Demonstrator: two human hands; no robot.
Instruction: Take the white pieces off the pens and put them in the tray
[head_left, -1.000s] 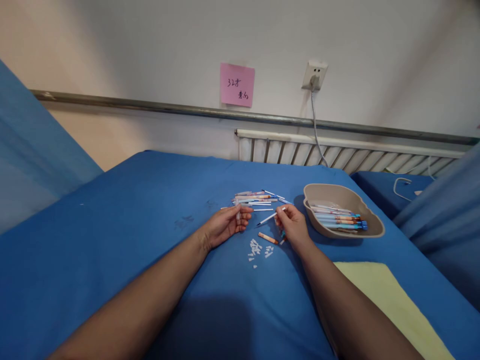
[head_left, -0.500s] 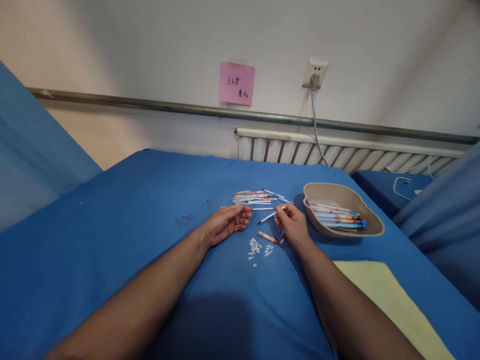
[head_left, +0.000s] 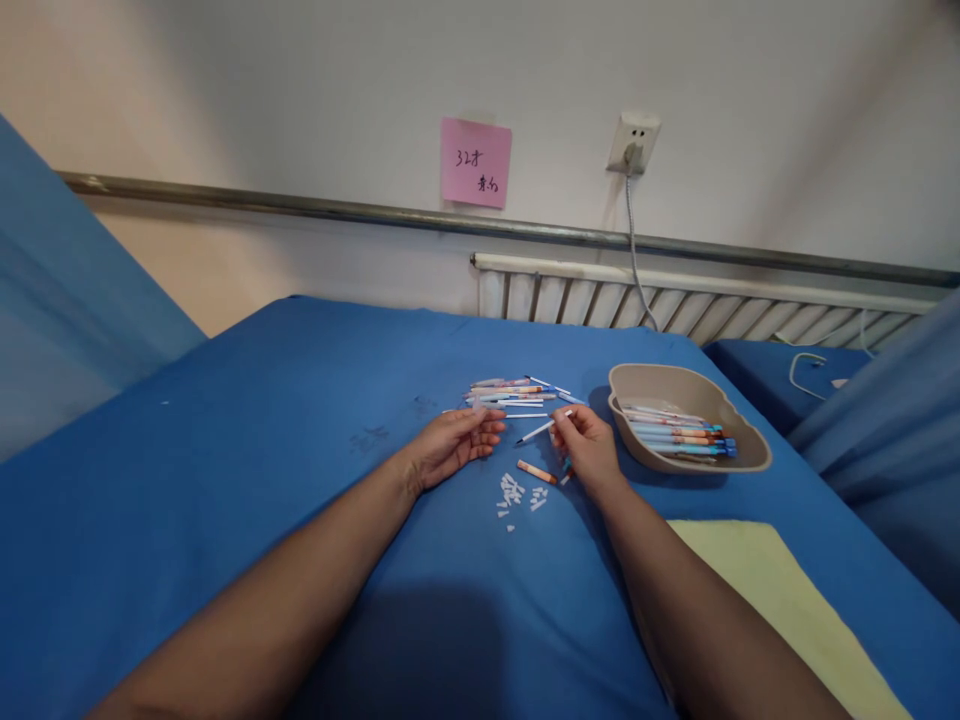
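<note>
My right hand point(head_left: 587, 448) pinches a slim white pen refill point(head_left: 534, 432) between thumb and fingers, its dark tip pointing down and left. Opposite it, my left hand point(head_left: 457, 445) has its thumb and index finger together and the other fingers curled. Something small and pale seems to be at that pinch, too small to name. Just past the left fingertips is another white refill point(head_left: 526, 416). An orange pen barrel point(head_left: 537, 472) lies between the hands, and pen parts point(head_left: 567, 470) show partly under my right hand. Small white bits point(head_left: 511, 490) are scattered nearer me.
Beyond my hands lies a pile of pens and refills point(head_left: 514, 390). At the right, a beige basin point(head_left: 742, 455) holds several pens. A yellow cloth point(head_left: 742, 560) lies beside my right forearm on the blue sheet point(head_left: 247, 420). The wall and radiator point(head_left: 525, 290) stand behind.
Both hands keep nearly the same pose, the refill still in my right hand. The whole view has shifted very slightly.
</note>
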